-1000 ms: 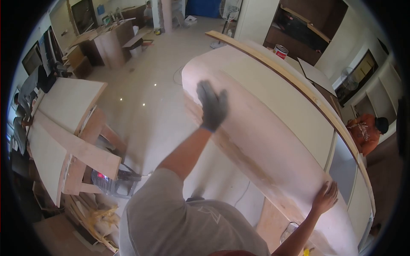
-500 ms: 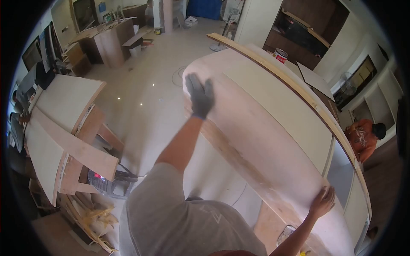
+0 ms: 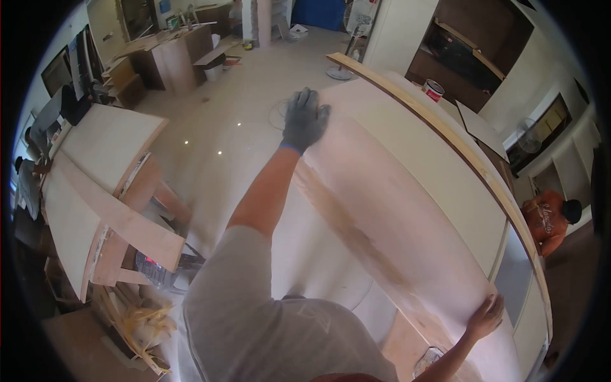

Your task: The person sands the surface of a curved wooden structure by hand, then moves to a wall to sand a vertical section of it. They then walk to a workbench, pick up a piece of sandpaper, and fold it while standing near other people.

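A long, curved, pale pinkish panel (image 3: 388, 210) stretches diagonally in front of me, with a cream flat strip (image 3: 414, 165) along its top. My left hand (image 3: 305, 121), in a dark grey glove, lies at the far rounded end of the panel, its fingers extended and thumb apart. Whether anything thin is under that palm is hidden. Bare, my right hand (image 3: 487, 316) rests on the panel's near part, its fingers laid over the curved surface. A curved wooden strip (image 3: 445, 140) runs along the panel's far side.
A person in an orange shirt (image 3: 546, 223) is at the right. To the left stands a white-topped workpiece (image 3: 114, 137) with a curved board (image 3: 121, 213) across it; other people are behind it. A paint can (image 3: 433, 90) sits beyond the panel. Wood scraps (image 3: 130, 325) lie lower left.
My left hand has slid over the panel toward its far rounded edge. The right hand stays on the near part. The whole view has shifted slightly.
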`<state>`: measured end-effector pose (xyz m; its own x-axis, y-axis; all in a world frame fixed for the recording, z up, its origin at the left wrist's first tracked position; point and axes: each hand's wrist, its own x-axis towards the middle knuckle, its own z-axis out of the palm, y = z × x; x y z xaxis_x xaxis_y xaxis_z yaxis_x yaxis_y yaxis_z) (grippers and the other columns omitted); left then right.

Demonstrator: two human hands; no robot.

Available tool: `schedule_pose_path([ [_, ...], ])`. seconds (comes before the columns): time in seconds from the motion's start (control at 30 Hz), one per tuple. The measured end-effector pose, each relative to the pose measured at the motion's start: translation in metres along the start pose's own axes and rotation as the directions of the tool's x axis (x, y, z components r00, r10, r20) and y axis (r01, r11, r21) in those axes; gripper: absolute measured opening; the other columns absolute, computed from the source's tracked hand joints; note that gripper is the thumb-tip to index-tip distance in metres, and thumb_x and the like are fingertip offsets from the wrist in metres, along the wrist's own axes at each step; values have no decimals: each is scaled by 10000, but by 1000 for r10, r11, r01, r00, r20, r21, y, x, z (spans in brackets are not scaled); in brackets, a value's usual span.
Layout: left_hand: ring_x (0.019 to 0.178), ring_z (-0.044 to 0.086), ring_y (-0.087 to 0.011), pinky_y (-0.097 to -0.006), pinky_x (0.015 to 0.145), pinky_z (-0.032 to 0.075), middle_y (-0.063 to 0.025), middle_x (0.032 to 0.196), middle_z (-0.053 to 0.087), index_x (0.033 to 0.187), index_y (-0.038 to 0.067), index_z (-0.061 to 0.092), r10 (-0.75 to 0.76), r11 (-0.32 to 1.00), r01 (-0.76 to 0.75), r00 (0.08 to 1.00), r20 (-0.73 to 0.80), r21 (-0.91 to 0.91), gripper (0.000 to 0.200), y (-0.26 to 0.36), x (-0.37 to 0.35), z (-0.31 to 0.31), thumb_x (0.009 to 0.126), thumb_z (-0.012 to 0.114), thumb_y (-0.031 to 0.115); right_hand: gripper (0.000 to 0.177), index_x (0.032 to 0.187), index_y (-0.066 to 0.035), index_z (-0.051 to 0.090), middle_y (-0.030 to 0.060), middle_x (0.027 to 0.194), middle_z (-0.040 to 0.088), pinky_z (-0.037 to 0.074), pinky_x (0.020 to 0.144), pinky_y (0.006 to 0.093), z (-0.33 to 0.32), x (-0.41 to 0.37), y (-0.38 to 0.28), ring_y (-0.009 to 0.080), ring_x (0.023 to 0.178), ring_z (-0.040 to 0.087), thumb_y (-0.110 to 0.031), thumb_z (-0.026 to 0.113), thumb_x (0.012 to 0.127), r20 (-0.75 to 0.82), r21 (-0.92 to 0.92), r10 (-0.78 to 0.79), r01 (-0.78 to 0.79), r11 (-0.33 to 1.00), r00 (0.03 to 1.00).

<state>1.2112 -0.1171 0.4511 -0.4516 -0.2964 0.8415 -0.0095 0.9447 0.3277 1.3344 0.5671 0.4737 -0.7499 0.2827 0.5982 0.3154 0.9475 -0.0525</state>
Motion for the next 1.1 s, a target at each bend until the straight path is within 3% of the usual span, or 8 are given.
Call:
schedule_pose_path([
  [0.27, 1155, 489, -422, -533, 1040, 337, -222, 1200, 558, 1181, -14, 561, 319, 931, -284, 938, 136, -228, 514, 56, -17, -30, 779, 716, 265, 599, 1337, -56, 603, 121, 1398, 584, 277, 1143, 536, -1, -4, 7, 311, 1338, 499, -525, 420, 1012, -1, 21, -9, 10, 1000, 1000],
  [0.37, 952, 550, -404, -499, 857, 409, -207, 994, 594, 1057, 17, 590, 216, 976, -210, 970, -111, 61, 367, 11, 16, -10, 814, 684, 275, 578, 1318, -57, 618, 123, 1383, 596, 301, 1124, 535, 5, -2, 7, 325, 1316, 518, -513, 437, 1013, -35, 20, -28, 29, 999, 999],
  [0.47, 988, 536, -403, -498, 871, 402, -211, 1030, 581, 1060, 11, 578, 98, 991, -107, 989, 113, 75, 405, 54, -7, -9, 782, 702, 278, 577, 1315, -55, 619, 126, 1382, 596, 302, 1124, 543, 7, -1, 10, 324, 1317, 519, -511, 445, 1009, -43, 16, -27, 28, 999, 999],
  [0.6, 1041, 488, -397, -510, 955, 343, -190, 1046, 538, 999, 10, 547, 238, 947, -243, 970, -49, -210, 446, 94, -29, -31, 697, 760, 260, 554, 1314, -53, 621, 129, 1398, 583, 314, 1120, 556, 4, -3, 7, 313, 1331, 508, -485, 452, 1010, -16, -9, -39, 39, 999, 999],
  [0.83, 1137, 423, -568, -603, 1028, 314, -428, 1208, 455, 1160, -109, 443, -416, 901, 380, 894, -168, -210, 543, 81, -50, 7, 916, 625, 340, 533, 1315, -57, 620, 126, 1396, 586, 327, 1113, 566, 0, -1, 2, 309, 1324, 519, -464, 459, 1011, -17, -38, -47, 46, 998, 999],
  [0.87, 1396, 302, -500, -515, 1167, 241, -380, 1467, 337, 1405, -133, 350, -541, 837, 522, 835, -101, -164, 725, 111, -84, 18, 965, 573, 399, 532, 1316, -59, 620, 125, 1396, 587, 328, 1113, 567, 0, -1, 3, 309, 1323, 520, -464, 458, 1012, -23, -32, -46, 45, 998, 999],
  [0.93, 1484, 4, -518, -534, 1216, 54, -419, 1558, 40, 1491, -178, 66, -567, 696, 569, 810, 150, -437, 906, 141, -137, 25, 973, 554, 382, 530, 1319, -63, 620, 121, 1394, 589, 329, 1113, 568, 1, -1, 2, 308, 1321, 523, -464, 456, 1012, -35, -19, -40, 39, 999, 999],
  [1.1, 1486, 119, -467, -470, 1219, 116, -393, 1554, 153, 1472, -172, 169, -673, 632, 610, 738, 51, -479, 829, 46, -87, 40, 997, 506, 418, 531, 1318, -69, 622, 119, 1397, 587, 330, 1112, 566, -2, -1, 0, 305, 1320, 525, -467, 447, 1012, -12, -58, -46, 45, 997, 999],
])
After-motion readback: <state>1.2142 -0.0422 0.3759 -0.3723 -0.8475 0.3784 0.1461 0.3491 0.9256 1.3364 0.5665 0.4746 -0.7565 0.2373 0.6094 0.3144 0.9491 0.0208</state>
